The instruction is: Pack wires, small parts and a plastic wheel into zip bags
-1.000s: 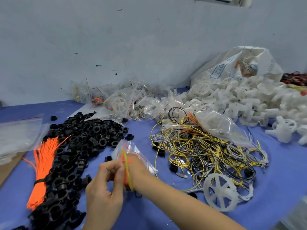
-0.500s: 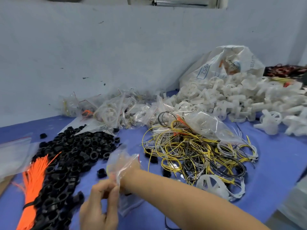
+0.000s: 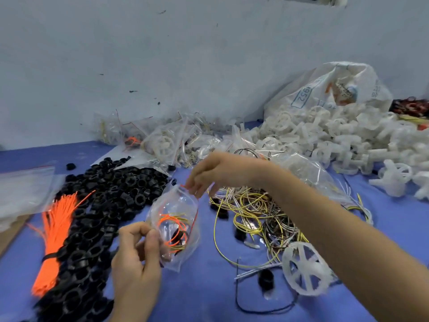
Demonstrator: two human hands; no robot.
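Left hand (image 3: 137, 254) pinches the zip bag (image 3: 176, 226) of coiled wires (image 3: 175, 228); right hand (image 3: 216, 173) seemingly pinches its top edge.

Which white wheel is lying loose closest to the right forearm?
The spoked wheel beside the wire tangle, alone on the blue cloth; the rest sit piled by the wall.

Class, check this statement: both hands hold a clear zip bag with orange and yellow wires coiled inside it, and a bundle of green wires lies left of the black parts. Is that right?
One detail is wrong. The head view shows the bundle left of the black parts is orange, not green. The rest stands: left hand and right hand hold the clear zip bag with orange and yellow wires coiled inside.
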